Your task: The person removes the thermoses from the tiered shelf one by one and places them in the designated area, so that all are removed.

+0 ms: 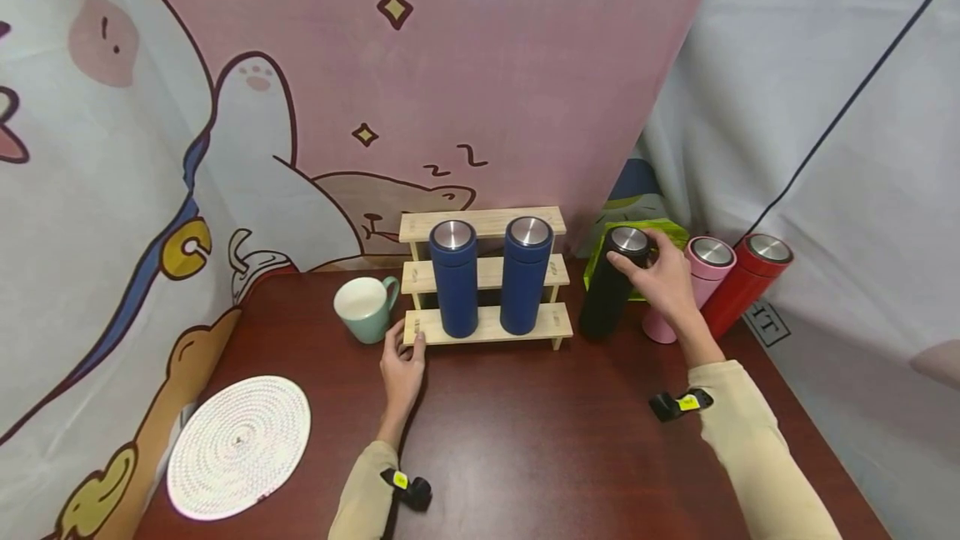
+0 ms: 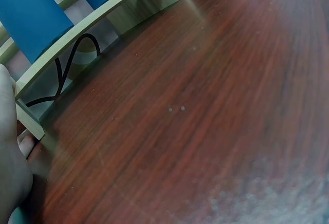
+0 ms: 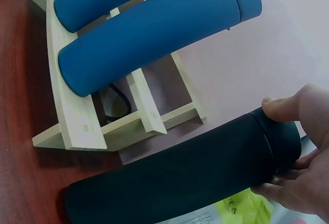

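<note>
Here, right hand (image 1: 663, 277) curled over the cap end of the black flask (image 1: 609, 294), thumb and fingers (image 3: 280, 108) wrapped round its upper rim, flask standing upright on the tabletop (image 1: 525, 423) just beside the right end of the wooden stepped rack (image 1: 487, 325). Left hand (image 1: 401, 365) resting at the rack's front left corner, fingers laid fairly straight against the lowest step, gripping nothing. Two blue flasks (image 1: 453, 290) upright side by side on that lowest step, steel lids up. Behind the black flask a green box (image 1: 671, 232), partly hidden; to its right a pink flask (image 1: 705, 269) and a red flask (image 1: 746, 282), both leaning. Mint mug (image 1: 365, 308) close to the rack's left end, just above the left hand. White coiled rope mat (image 1: 238, 446) well apart at the near left of the tabletop. Cartoon-printed cloth hanging behind.
</note>
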Demonstrator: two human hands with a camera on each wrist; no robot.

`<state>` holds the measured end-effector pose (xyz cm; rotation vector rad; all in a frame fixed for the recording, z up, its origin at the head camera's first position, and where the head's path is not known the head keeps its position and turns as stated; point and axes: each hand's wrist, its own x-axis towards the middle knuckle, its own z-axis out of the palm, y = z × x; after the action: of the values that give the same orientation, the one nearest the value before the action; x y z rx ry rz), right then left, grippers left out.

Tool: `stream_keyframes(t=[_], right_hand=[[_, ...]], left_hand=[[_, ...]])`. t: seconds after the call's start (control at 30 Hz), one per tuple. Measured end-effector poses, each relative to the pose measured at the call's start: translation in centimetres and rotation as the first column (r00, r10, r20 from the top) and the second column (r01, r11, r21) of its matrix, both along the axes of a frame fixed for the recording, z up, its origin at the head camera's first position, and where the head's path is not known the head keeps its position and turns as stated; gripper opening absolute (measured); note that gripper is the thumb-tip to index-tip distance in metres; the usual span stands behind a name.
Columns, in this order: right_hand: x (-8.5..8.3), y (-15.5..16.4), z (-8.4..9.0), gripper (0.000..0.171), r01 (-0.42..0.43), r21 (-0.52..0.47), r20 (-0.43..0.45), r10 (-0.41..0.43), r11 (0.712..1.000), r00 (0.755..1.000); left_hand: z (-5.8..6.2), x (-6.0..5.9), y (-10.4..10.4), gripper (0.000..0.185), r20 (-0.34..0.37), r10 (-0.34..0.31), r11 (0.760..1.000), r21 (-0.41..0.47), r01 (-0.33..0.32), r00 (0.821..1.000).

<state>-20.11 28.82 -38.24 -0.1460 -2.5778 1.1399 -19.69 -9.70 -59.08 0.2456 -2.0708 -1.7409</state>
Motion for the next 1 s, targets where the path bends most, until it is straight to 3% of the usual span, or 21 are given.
stream_keyframes(t=[0.4, 0.67, 1.0], right_hand=[[0.3, 0.3, -0.7, 0.075, 0.028, 0.002, -0.009, -0.028, 1.000, 1.000], [0.5, 0.7, -0.5, 0.078, -0.016, 0.080, -0.001, 0.016, 0.997, 1.000], [0.7, 0.3, 0.4, 0.070, -0.029, 0.077, -0.059, 0.034, 0.997, 0.998]], left_hand=[[0.1, -0.1, 0.0, 0.046, -0.010, -0.012, 1.000, 0.010, 0.012, 1.000], [0.3, -0.2, 0.0, 0.043, -0.080, 0.042, 0.998, -0.037, -0.046, 0.996], [0.0, 0.1, 0.0, 0.044, -0.055, 0.004, 1.000, 0.009, -0.004, 0.998]])
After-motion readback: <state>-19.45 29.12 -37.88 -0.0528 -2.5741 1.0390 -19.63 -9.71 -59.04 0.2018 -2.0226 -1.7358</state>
